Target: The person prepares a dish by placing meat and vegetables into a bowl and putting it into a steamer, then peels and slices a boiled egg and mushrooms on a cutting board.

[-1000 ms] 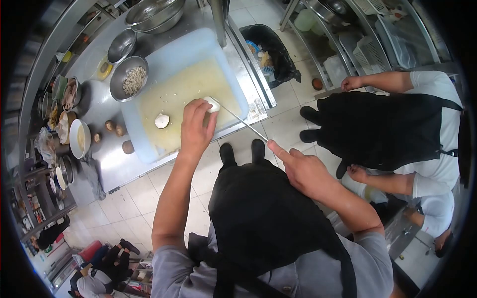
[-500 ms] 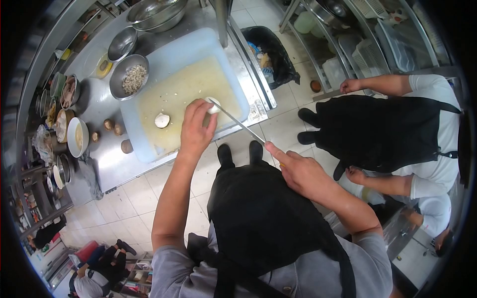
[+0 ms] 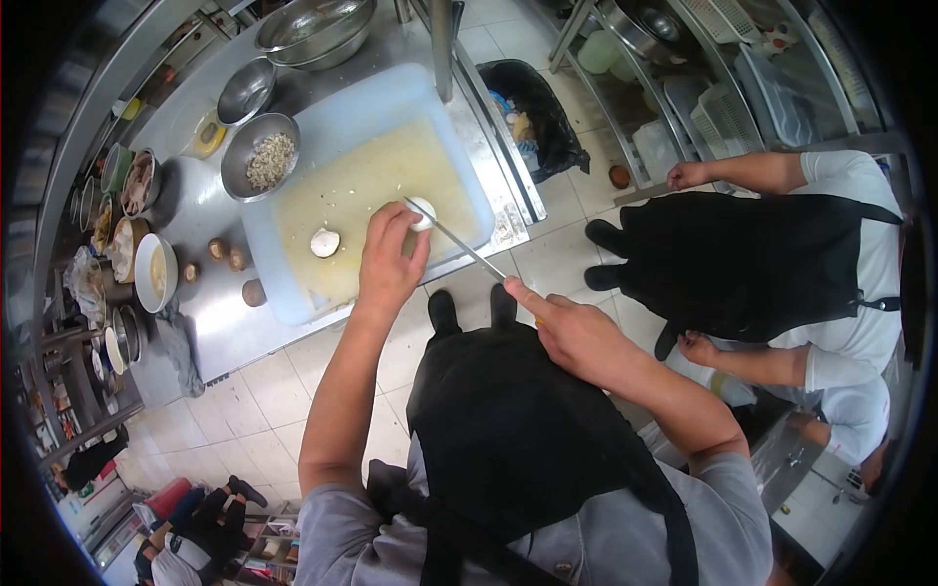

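Observation:
My left hand [image 3: 389,262] pinches a white mushroom [image 3: 424,215] between fingertips and thumb near the right side of the cutting board [image 3: 451,151]. The knife [image 3: 469,250] is in my right hand [image 3: 578,337], its blade pointing up and left. The blade's tip end lies over the mushroom, close to my left fingertips. Another pale mushroom [image 3: 324,242] rests on the board to the left, and small white bits are scattered about. A metal bowl [image 3: 234,178] holding chopped pale pieces overlaps the board's upper left corner.
Several brown mushrooms [image 3: 237,259] lie on the steel table [image 3: 210,337] left of the board. A white bowl [image 3: 168,266] and a grey cloth [image 3: 180,354] are farther left. A black-lined bin [image 3: 557,137] stands beyond the table's right edge. A person in a black apron [image 3: 743,264] stands at right.
More of the mushroom's white surface now shows beside my left fingers. My right hand and the knife have shifted slightly left. The view has moved a little.

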The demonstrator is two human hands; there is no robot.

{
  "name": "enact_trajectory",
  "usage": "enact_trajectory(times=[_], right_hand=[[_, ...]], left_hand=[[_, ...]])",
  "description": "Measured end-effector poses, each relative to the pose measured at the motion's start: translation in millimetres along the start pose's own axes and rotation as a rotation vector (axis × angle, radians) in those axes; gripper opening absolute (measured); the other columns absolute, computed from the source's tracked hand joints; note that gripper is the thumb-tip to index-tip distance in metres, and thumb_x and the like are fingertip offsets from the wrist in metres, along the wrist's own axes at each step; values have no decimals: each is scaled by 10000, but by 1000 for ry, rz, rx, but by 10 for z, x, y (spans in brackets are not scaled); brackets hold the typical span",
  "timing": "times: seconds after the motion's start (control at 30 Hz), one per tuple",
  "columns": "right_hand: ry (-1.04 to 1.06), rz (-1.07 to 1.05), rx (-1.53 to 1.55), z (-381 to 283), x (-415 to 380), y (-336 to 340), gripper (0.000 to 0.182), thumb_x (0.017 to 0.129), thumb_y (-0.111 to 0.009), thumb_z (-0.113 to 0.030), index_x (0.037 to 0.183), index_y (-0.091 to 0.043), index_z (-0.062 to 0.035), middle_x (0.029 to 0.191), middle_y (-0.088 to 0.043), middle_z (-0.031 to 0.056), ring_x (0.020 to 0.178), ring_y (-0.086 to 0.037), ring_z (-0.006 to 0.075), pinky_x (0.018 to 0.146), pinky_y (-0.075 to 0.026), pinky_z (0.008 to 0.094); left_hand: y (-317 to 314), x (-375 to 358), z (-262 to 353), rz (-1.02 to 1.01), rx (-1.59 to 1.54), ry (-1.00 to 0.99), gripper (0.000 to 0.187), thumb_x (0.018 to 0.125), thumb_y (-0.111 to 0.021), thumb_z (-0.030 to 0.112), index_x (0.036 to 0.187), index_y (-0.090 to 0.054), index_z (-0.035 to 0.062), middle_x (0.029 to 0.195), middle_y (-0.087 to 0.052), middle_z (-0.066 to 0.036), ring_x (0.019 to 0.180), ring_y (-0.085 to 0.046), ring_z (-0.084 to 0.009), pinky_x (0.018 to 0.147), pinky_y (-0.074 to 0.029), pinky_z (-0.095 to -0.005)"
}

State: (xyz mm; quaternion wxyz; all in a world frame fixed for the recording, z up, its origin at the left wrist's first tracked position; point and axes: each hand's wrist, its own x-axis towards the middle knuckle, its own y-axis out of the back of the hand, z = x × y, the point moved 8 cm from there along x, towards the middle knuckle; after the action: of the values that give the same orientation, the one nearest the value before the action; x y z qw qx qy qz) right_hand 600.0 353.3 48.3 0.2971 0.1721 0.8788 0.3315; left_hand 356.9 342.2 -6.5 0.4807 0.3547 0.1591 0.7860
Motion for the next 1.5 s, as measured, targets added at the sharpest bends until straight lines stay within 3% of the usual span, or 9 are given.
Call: enact_trajectory(times=[0.63,0.9,1.5], right_hand=[[58,48,-19,88,116,-137,727,911,-556,-30,1578,-308,-179,914,-633,197,746,-646,404,694,-534,492],[36,47,-14,-24,-61,-92,713,928,-542,-44,1582,-286,-169,911,-631,205,719,-645,409,672,-541,498],[8,-45,-67,-130,-29,-138,741,930,-572,-58,1594,-277,-208,918,-621,191,734,-639,391,682,-534,479]], left_hand=[[130,-153,58,-8,159,2,365,811,-761,34,1148,-621,28,1170,-561,-170,1103,-586,-353,884,-532,-420],[181,-183,59,-40,174,-83,322,813,-762,36,1100,-618,8,1189,-595,-165,1087,-598,-353,907,-529,-426],[202,-234,-23,-7,189,-19,289,799,-777,50,1047,-636,6,1143,-637,-153,1055,-622,-349,898,-530,-426]])
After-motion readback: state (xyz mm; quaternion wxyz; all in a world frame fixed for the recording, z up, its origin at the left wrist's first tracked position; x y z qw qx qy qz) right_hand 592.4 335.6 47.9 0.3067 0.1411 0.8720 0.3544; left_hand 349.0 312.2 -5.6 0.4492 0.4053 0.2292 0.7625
